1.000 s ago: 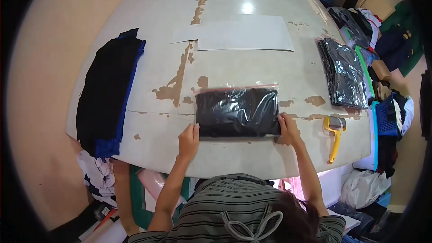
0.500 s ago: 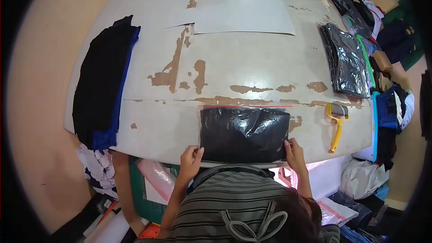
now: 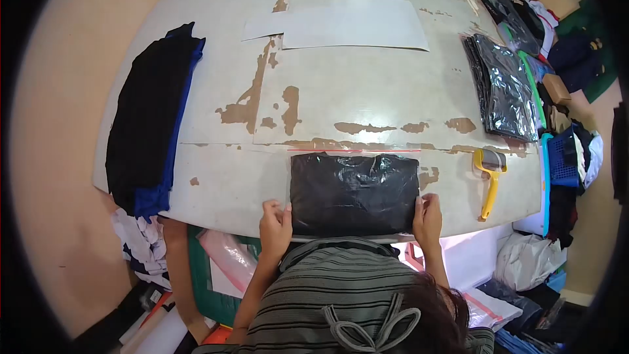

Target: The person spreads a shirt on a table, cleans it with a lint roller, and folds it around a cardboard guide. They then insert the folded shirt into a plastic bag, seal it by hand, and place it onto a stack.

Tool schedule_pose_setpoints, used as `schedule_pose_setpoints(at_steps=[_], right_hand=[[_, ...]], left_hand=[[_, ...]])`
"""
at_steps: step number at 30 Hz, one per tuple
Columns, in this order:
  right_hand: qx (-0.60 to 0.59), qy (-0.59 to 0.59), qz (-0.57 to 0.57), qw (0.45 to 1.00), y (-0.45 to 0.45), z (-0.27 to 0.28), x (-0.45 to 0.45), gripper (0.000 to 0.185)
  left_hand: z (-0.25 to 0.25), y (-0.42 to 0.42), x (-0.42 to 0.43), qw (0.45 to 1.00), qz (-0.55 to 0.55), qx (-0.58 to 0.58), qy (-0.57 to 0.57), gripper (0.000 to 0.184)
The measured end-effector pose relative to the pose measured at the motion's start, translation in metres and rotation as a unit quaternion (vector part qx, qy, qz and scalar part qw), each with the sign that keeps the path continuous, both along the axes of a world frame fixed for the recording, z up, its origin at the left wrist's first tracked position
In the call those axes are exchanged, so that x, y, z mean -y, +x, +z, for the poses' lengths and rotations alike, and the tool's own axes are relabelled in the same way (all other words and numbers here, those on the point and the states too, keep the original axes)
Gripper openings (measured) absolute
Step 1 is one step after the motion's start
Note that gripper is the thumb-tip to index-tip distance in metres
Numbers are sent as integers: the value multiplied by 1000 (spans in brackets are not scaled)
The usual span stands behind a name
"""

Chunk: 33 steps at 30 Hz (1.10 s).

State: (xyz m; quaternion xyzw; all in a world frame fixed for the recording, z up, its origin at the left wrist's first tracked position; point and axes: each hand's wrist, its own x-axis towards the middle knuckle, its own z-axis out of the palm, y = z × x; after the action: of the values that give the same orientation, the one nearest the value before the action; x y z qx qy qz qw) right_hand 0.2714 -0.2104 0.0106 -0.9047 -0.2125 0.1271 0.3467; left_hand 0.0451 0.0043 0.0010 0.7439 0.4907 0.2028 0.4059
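Observation:
A clear plastic bag with folded black cloth inside (image 3: pixel 354 195) lies flat at the table's front edge, its red seal line on the far side. My left hand (image 3: pixel 276 224) pinches the bag's left edge between thumb and fingers. At the right edge, my right hand (image 3: pixel 427 217) grips the bag in the same way. Farther right on the table rests a yellow-handled lint roller (image 3: pixel 489 183).
Folded black and blue garments (image 3: pixel 151 118) lie along the left of the table (image 3: pixel 223 190). Bagged black garments (image 3: pixel 503 88) are stacked at the right, beside a blue basket (image 3: pixel 562 160). White paper (image 3: pixel 354 25) lies farther back.
The bag has come toward my body from the table's middle, with both hands at its sides. The view has also shifted. In the last half second the bag barely moved.

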Motion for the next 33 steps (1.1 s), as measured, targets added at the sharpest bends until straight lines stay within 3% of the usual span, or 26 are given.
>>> schedule_pose_setpoints(at_steps=[1, 5, 8, 11, 33], right_hand=[[99, 12, -13, 995, 0, 1, -4, 20], [222, 16, 34, 974, 0, 11, -49, 37], [243, -96, 74, 962, -14, 12, -79, 50], [200, -144, 90, 965, -17, -12, -85, 51], [195, -166, 74, 964, -6, -27, -102, 48]], left_hand=[[0, 3, -2, 993, -25, 19, 116, 30], [25, 46, -11, 962, -87, -10, 258, 50], [33, 86, -1, 958, -132, -101, 232, 56], [-2, 102, 6, 932, -185, -203, 237, 58], [-14, 122, -2, 922, -184, -242, 239, 59]])
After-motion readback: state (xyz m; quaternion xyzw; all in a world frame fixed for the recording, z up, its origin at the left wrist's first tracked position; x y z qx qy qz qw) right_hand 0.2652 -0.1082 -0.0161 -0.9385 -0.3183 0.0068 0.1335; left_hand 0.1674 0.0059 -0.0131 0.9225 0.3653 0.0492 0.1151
